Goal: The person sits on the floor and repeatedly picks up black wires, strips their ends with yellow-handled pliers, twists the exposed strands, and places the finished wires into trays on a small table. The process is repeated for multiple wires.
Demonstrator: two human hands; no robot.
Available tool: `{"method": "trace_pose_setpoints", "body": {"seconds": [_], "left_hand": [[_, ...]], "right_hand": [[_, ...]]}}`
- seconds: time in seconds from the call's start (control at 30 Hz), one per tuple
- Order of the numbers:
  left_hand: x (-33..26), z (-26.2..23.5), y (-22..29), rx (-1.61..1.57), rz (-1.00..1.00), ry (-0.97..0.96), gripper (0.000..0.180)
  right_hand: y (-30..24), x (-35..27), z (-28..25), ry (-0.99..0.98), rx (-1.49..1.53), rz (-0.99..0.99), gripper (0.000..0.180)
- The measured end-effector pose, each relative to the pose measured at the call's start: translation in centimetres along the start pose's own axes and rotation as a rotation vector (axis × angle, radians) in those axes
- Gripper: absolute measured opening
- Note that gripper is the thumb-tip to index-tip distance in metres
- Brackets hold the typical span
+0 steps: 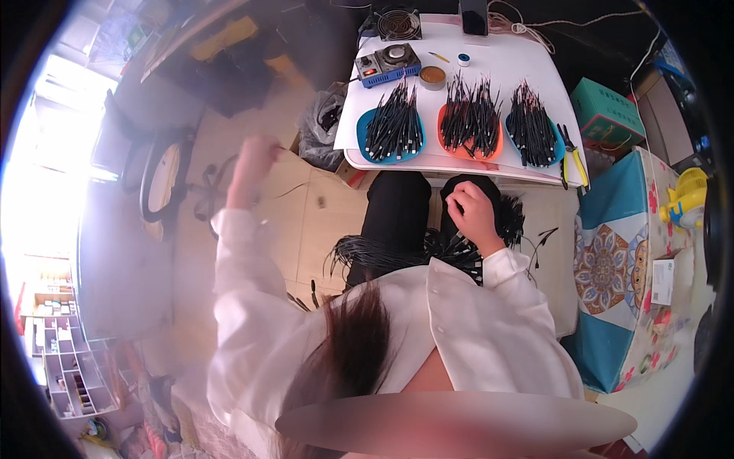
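Observation:
My left hand (258,157) is stretched out to the left, off the table's side. Motion smears its fingers, so what it holds, if anything, does not show. My right hand (472,214) hovers over my right knee, fingers curled in; whatever lies between them is too small to make out. Across my lap lies a bundle of black cables (375,251), with more cables (511,218) by my right thigh. On the table's near side, short black cables with metal plugs fill a blue plate (366,147), an orange plate (443,138) and another blue plate (560,149).
Behind the plates on the white table (520,50) stand a blue heating device (388,64), an open tin (433,76), a small spool (463,60) and a fan (399,25). Yellow-handled pliers (574,158) hang at the right edge. A grey bag (319,130) sits left; a green box (606,113) right.

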State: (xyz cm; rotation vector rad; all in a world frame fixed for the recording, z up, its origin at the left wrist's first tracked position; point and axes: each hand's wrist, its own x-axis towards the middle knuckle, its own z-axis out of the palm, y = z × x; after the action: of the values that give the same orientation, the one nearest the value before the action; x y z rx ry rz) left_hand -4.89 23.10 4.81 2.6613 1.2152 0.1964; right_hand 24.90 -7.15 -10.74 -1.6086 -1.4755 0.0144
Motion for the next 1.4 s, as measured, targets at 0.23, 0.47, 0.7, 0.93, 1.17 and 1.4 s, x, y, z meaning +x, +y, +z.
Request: {"method": "trace_pose_setpoints", "body": {"seconds": [0.23, 0.47, 0.7, 0.93, 1.17, 1.4], "left_hand": [[-5.2, 0.4, 10.2, -0.020, 0.676, 0.745, 0.022], [-7.4, -2.0, 13.7, 0.060, 1.021, 0.988, 0.029], [-8.4, -2.2, 13.6, 0.067, 1.102, 1.026, 0.026], [-8.4, -1.3, 12.8, -0.242, 1.056, 0.926, 0.024], [-8.9, 4.5, 16.4, -2.265, 0.265, -0.107, 0.011], [-8.5, 7.2, 17.5, -3.116, -0.019, -0.890, 0.017]], "right_hand": [[0.0, 0.2, 0.6, -0.040, -0.027, -0.017, 0.007], [0.0, 0.1, 0.6, -0.044, -0.085, -0.037, 0.007], [0.0, 0.1, 1.0, -0.065, -0.109, -0.037, 0.007], [-0.1, 0.2, 1.0, -0.077, -0.132, -0.043, 0.004], [-0.4, 0.4, 1.0, -0.065, -0.134, -0.071, 0.008], [-0.4, 0.3, 0.9, -0.085, -0.164, -0.045, 0.008]]}}
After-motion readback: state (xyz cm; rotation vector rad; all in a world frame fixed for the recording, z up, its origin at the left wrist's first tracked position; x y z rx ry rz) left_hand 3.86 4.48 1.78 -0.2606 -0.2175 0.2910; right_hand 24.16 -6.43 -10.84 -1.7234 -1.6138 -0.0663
